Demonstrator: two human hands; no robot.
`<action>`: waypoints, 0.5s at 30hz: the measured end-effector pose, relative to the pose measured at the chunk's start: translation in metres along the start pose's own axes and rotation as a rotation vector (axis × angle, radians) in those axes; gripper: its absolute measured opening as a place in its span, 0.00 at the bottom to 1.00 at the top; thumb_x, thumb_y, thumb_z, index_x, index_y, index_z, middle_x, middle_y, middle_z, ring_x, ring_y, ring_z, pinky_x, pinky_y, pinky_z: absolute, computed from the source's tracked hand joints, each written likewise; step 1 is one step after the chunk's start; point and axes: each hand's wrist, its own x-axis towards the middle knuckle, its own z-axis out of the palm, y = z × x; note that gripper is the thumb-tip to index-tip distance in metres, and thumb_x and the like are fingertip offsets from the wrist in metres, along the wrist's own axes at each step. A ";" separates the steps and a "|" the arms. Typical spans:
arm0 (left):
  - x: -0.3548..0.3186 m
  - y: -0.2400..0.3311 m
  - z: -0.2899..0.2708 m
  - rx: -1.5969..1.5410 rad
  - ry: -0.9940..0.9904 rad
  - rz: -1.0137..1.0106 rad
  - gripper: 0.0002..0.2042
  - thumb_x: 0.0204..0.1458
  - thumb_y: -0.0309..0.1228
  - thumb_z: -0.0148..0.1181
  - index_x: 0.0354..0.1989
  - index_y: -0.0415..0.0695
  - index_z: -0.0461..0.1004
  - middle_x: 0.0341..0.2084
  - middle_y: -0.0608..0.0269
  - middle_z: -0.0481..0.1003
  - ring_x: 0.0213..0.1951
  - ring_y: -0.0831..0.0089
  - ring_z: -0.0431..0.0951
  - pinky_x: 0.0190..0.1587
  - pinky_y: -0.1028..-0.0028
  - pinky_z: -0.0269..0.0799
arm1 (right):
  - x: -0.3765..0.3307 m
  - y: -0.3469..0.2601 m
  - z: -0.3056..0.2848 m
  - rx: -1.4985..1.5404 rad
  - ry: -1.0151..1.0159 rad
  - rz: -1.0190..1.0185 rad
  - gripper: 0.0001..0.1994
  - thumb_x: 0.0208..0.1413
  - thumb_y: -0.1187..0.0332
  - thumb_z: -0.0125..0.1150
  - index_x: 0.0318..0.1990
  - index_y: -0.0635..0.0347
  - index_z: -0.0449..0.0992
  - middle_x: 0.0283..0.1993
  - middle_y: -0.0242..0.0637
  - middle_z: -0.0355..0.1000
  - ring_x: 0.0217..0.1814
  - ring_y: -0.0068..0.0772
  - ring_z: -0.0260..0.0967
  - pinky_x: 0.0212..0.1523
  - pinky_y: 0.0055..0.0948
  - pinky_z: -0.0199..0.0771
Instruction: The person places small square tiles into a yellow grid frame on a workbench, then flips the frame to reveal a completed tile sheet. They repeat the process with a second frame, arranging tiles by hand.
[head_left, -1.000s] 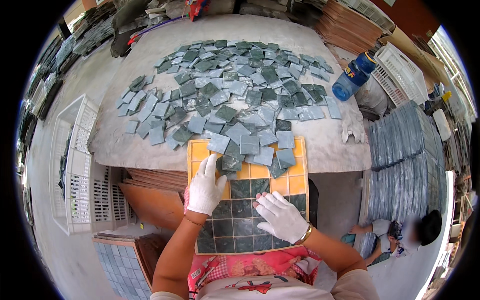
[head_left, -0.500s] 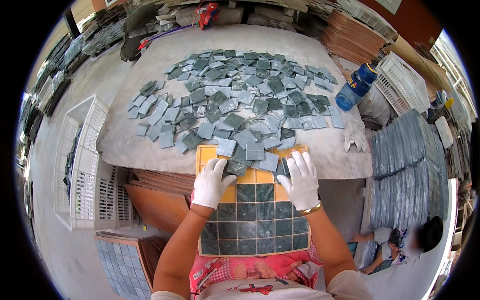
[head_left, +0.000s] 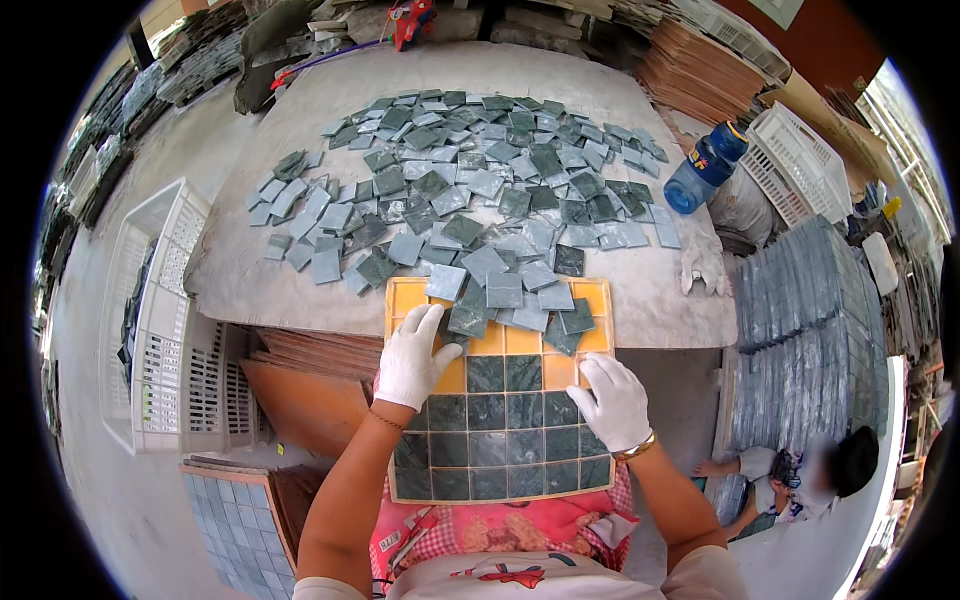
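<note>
Stone tiles (head_left: 506, 448), dark green, lie in rows in the near part of a yellow tray (head_left: 406, 296), while loose tiles (head_left: 504, 291) overlap on its far part. At the tray's left side, the left hand (head_left: 405, 365) has its thumb and fingers moderately apart beside a loose tile; whether it holds this tile cannot be told. At the tray's right side, the right hand (head_left: 612, 405) has curved, partly spread fingers; its hold also cannot be told. Probably a push against the overlapping pieces could make them slide over the rows, or knock a corner and chip it. Pressing the tray's near end, which projects past the table (head_left: 660, 310), might tilt it. Beyond the tray, a wide heap (head_left: 490, 185) of tiles stands in the way of moving it farther; a blue bottle (head_left: 705, 168) stands to its far right, and a white crate (head_left: 172, 305) is well to its left.
</note>
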 end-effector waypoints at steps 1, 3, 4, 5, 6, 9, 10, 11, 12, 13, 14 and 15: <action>0.004 0.006 -0.003 0.004 -0.010 -0.028 0.29 0.43 0.38 0.67 0.54 0.43 0.65 0.48 0.53 0.69 0.47 0.54 0.73 0.46 0.63 0.71 | 0.004 0.008 0.003 -0.039 0.099 0.015 0.19 0.45 0.61 0.66 0.43 0.61 0.71 0.46 0.42 0.71 0.49 0.45 0.69 0.48 0.38 0.69; 0.007 0.011 -0.005 0.034 -0.077 -0.087 0.28 0.42 0.38 0.68 0.52 0.43 0.66 0.45 0.54 0.70 0.45 0.54 0.73 0.44 0.62 0.71 | 0.019 0.020 0.012 -0.099 0.231 0.038 0.22 0.44 0.59 0.67 0.45 0.61 0.71 0.47 0.41 0.71 0.51 0.44 0.68 0.49 0.39 0.68; 0.009 0.012 -0.007 0.053 -0.108 -0.113 0.28 0.41 0.38 0.68 0.51 0.43 0.66 0.44 0.54 0.70 0.44 0.54 0.73 0.43 0.62 0.72 | 0.030 0.019 0.016 -0.120 0.266 0.049 0.23 0.44 0.58 0.67 0.45 0.61 0.71 0.48 0.41 0.70 0.52 0.44 0.67 0.50 0.39 0.67; 0.011 0.012 -0.007 0.050 -0.077 -0.073 0.27 0.41 0.38 0.68 0.50 0.43 0.67 0.43 0.55 0.70 0.43 0.54 0.74 0.41 0.62 0.72 | 0.039 0.021 0.019 -0.140 0.301 0.058 0.25 0.44 0.57 0.68 0.46 0.62 0.71 0.48 0.41 0.70 0.52 0.43 0.66 0.50 0.39 0.67; 0.009 0.007 -0.008 0.054 -0.048 -0.042 0.27 0.40 0.37 0.69 0.49 0.42 0.68 0.42 0.55 0.70 0.42 0.54 0.74 0.40 0.62 0.72 | 0.046 0.026 0.027 -0.138 0.232 0.073 0.26 0.43 0.56 0.68 0.47 0.62 0.70 0.49 0.41 0.70 0.53 0.44 0.65 0.51 0.40 0.66; 0.007 0.000 -0.018 0.084 -0.018 -0.004 0.25 0.39 0.36 0.69 0.47 0.42 0.70 0.41 0.56 0.70 0.40 0.54 0.74 0.39 0.62 0.72 | 0.057 0.050 0.039 -0.115 0.080 0.089 0.30 0.40 0.54 0.69 0.48 0.65 0.68 0.49 0.45 0.68 0.54 0.49 0.63 0.52 0.41 0.65; 0.002 -0.006 -0.025 0.103 -0.018 -0.017 0.25 0.38 0.36 0.69 0.46 0.42 0.70 0.41 0.55 0.70 0.40 0.54 0.74 0.38 0.62 0.72 | 0.057 0.044 0.033 -0.136 0.113 0.040 0.31 0.40 0.54 0.69 0.49 0.65 0.68 0.49 0.45 0.68 0.54 0.50 0.63 0.53 0.41 0.65; -0.006 -0.014 -0.033 0.084 -0.039 -0.051 0.25 0.38 0.35 0.69 0.47 0.42 0.70 0.41 0.56 0.70 0.38 0.55 0.75 0.38 0.62 0.72 | 0.055 0.035 0.022 -0.155 0.148 -0.009 0.31 0.41 0.55 0.69 0.49 0.65 0.68 0.50 0.46 0.67 0.55 0.51 0.63 0.54 0.42 0.65; -0.013 -0.019 -0.039 0.066 -0.029 -0.071 0.25 0.38 0.34 0.69 0.47 0.42 0.70 0.41 0.56 0.70 0.38 0.55 0.75 0.38 0.63 0.72 | 0.057 0.027 0.011 -0.178 0.191 -0.066 0.31 0.41 0.55 0.69 0.50 0.66 0.68 0.51 0.46 0.67 0.56 0.52 0.63 0.55 0.42 0.64; -0.024 -0.023 -0.041 0.043 -0.035 -0.092 0.25 0.38 0.34 0.69 0.47 0.42 0.70 0.41 0.56 0.70 0.37 0.55 0.75 0.38 0.63 0.72 | 0.048 0.021 0.008 -0.091 0.148 -0.156 0.33 0.41 0.56 0.69 0.52 0.68 0.66 0.54 0.48 0.66 0.60 0.54 0.61 0.59 0.44 0.61; -0.033 -0.026 -0.041 0.022 -0.040 -0.114 0.25 0.38 0.34 0.69 0.47 0.41 0.70 0.41 0.56 0.70 0.37 0.56 0.74 0.38 0.63 0.72 | 0.041 0.010 0.005 0.058 -0.004 -0.244 0.36 0.42 0.54 0.68 0.55 0.69 0.64 0.59 0.51 0.63 0.65 0.55 0.56 0.64 0.46 0.56; -0.041 -0.027 -0.040 0.002 -0.001 -0.069 0.24 0.37 0.31 0.69 0.46 0.40 0.70 0.40 0.56 0.70 0.33 0.60 0.74 0.36 0.66 0.72 | 0.026 -0.005 0.009 0.153 -0.131 -0.343 0.38 0.42 0.51 0.66 0.57 0.68 0.63 0.62 0.52 0.60 0.67 0.53 0.55 0.66 0.45 0.53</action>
